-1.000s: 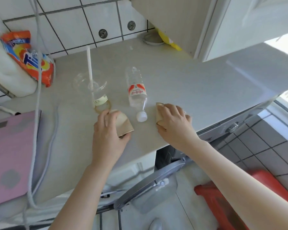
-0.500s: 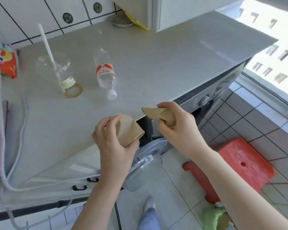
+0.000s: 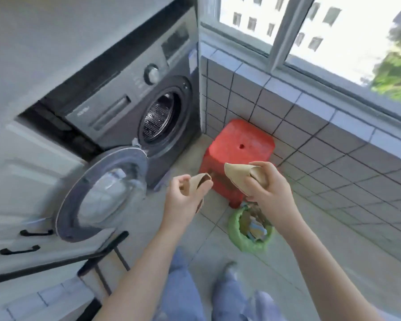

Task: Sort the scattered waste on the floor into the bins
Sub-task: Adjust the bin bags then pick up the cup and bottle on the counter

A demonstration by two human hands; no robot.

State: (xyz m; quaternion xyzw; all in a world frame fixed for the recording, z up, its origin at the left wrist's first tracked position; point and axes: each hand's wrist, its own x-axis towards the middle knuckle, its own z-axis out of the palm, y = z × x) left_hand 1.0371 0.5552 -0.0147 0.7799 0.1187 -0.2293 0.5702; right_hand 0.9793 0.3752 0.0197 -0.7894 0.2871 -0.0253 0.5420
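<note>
Nearest to me, my two feet in blue trousers [image 3: 218, 295] stand on the pale tiled floor [image 3: 329, 262], with bare floor to the right of them and a dark folded metal rack [image 3: 97, 258] close on the left. My left hand [image 3: 183, 200] has its fingers curled round a flattened brown cardboard tube [image 3: 198, 183], pinching it at the lower end; my right hand [image 3: 269, 188] clamps a second crumpled brown cardboard piece [image 3: 239, 173] between thumb and fingers. Both pieces are therefore off the floor and in my grasp, held apart from each other. Below the right hand sits a small bin lined with a green plastic bag [image 3: 239, 237], already holding mixed scraps; the wrist hides part of its mouth. I judge the main risk to be a miss: the mouth is narrow, the cardboard is light and flat, and a release from this height could let it glide onto the tiles or catch the soft rim and tip out. The left piece is not over the bin at all, so it would need carrying rightward first. Only this one bin shows, so whether it suits cardboard I cannot tell. Just beyond stands a red plastic stool [image 3: 239, 144], almost touching the bin and closing that side. To the left the round glass door [image 3: 102, 193] of the dark grey washing machine [image 3: 116, 105] hangs open into the walkway, an edge for my left arm. Farthest, the grey tiled wall [image 3: 310, 126] under the window [image 3: 333, 31] bounds the corner.
</note>
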